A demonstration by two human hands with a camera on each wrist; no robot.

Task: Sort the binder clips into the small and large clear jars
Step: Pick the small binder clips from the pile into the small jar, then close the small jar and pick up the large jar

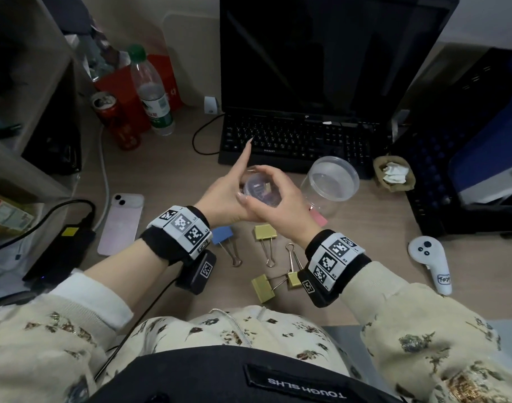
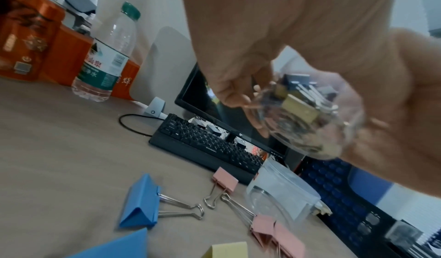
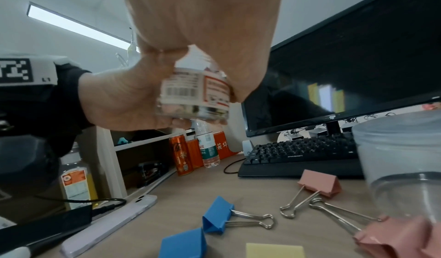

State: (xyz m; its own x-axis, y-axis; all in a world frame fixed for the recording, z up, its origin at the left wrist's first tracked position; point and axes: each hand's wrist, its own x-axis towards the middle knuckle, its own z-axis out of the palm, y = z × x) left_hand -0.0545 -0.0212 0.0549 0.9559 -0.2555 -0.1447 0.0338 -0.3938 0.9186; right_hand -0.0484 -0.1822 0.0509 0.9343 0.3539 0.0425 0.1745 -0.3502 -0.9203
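Hiding small jar: both hands.

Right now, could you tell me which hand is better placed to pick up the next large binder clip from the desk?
Right hand: its grip only tops the small jar cradled by the left hand.

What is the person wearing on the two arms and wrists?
Both arms have cream sleeves with a small dark floral print; a plain white cuff shows under the left sleeve. Each wrist carries a black band with white square tiles printed with black-and-white marker codes: left band, right band. A black camera box with its own code hangs under the left wrist, with a black cable leaving it.
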